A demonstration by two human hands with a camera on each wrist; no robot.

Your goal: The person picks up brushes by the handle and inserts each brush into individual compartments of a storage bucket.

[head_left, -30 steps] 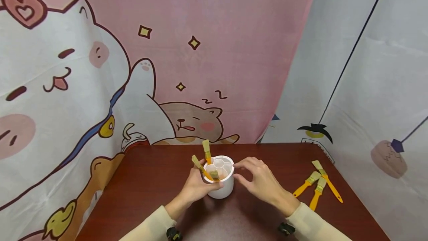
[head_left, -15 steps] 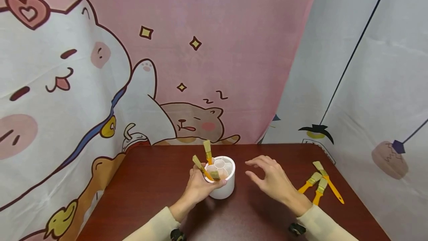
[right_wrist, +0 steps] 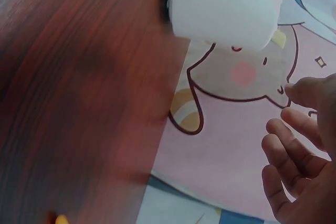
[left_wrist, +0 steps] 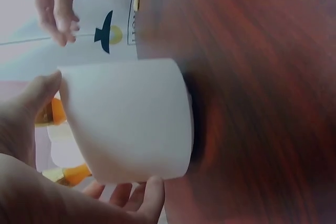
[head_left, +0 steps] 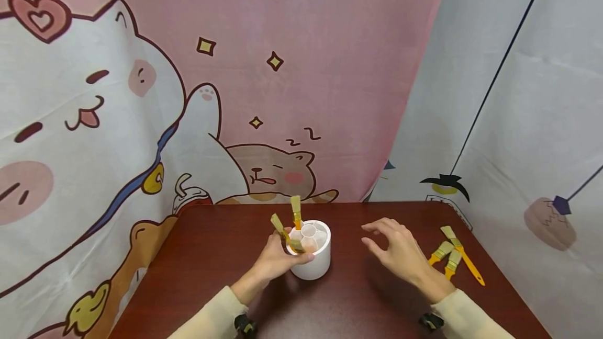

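A white round brush holder [head_left: 311, 266] with several compartments stands on the table in the head view. My left hand [head_left: 273, 263] grips its left side, the thumb along the front near the rim. In the left wrist view the holder's smooth wall [left_wrist: 128, 119] lies between thumb and fingers. Three paintbrushes with orange handles are in its left compartments: an upright brush [head_left: 296, 209], a brush leaning left [head_left: 279, 225] and a lower brush [head_left: 297, 246] at the front rim. My right hand [head_left: 398, 250] hovers right of the holder, fingers loosely bent, holding nothing.
On the table's right side lie three more paintbrushes: a long one [head_left: 464, 258], a second brush [head_left: 440, 251] and a third brush [head_left: 453, 263], partly hidden by the right hand. A cartoon-printed curtain [head_left: 348, 93] hangs behind the dark red table [head_left: 212, 255].
My right hand has moved from the holder's rim to the right, toward the loose brushes. The holder has turned slightly clockwise in my left hand, its brushes shifting with it.
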